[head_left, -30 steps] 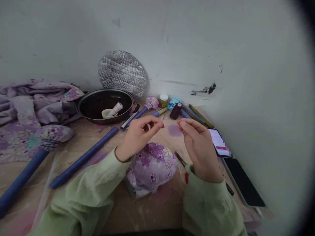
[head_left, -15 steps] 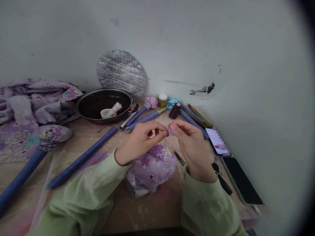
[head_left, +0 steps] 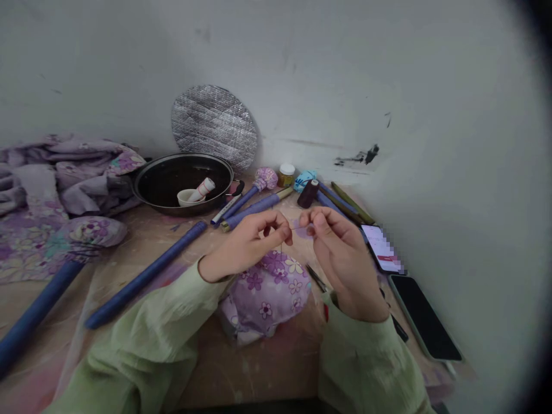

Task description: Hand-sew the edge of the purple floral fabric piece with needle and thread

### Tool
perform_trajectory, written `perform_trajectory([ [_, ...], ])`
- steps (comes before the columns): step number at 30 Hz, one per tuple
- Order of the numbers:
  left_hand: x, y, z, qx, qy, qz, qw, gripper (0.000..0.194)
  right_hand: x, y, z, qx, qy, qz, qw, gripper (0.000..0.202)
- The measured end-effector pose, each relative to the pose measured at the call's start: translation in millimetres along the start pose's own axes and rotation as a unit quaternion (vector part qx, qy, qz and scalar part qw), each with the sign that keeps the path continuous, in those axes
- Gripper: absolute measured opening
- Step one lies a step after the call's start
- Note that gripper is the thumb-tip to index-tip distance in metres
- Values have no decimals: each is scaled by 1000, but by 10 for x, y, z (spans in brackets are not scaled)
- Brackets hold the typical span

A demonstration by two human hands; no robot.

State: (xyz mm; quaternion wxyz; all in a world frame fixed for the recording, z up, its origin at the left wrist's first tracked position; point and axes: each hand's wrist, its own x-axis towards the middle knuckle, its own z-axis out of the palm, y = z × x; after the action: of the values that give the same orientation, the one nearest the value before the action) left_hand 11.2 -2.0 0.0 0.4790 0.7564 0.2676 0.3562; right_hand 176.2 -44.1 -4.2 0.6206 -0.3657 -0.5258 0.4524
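Above the purple flowered cloth bundle [head_left: 269, 296], my left hand [head_left: 250, 241] pinches a thin thread [head_left: 297, 227] between thumb and fingertips. My right hand [head_left: 345, 259] is closed in a pinch a little to the right, at the other end of the short stretch of thread. Another strand hangs from my left fingertips down to the bundle. The bundle lies on the table between my sleeves, touched by neither set of fingertips. Whether a needle is among the fingers is too small to tell.
A black pan [head_left: 150, 198] holding a white cup stands back left, beside flowered cloth [head_left: 37, 195]. Blue-wrapped sticks [head_left: 146, 276], a dark thread spool [head_left: 307, 194] and a jar [head_left: 286, 175] lie around. Scissors [head_left: 317, 278] and phones [head_left: 425, 316] are right.
My hands have moved apart from touching fingertips, the right one shifting right and the left one slightly left. A short stretch of thread now shows between them.
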Motion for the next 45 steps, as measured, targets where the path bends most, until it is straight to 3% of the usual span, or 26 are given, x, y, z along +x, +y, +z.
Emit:
perform_trajectory([
  [6,-1,-29,-79,30,64,46,996,21,13,22,-38,-146,35,1,989,12],
  [11,-2,-9,-128,111,71,103,986,18,11,11,6,-232,7,19,972,9],
  [20,10,12,-156,189,67,143,969,13,10,41,84,-231,-41,70,970,11],
  [30,50,-95,-225,288,33,194,937,10,8,105,134,-281,-114,73,950,17],
  [34,62,-110,-247,299,21,206,931,11,2,132,137,-294,-123,94,943,16],
  [37,64,-129,-247,300,12,202,932,12,17,157,138,-310,-115,72,941,15],
  [40,78,-168,-248,300,7,195,934,12,44,186,129,-273,-123,71,952,15],
  [43,104,-202,-254,294,17,197,935,12,57,223,117,-168,-145,139,965,20],
  [45,116,-197,-260,288,52,196,936,11,53,246,118,-92,-126,161,974,25],
])
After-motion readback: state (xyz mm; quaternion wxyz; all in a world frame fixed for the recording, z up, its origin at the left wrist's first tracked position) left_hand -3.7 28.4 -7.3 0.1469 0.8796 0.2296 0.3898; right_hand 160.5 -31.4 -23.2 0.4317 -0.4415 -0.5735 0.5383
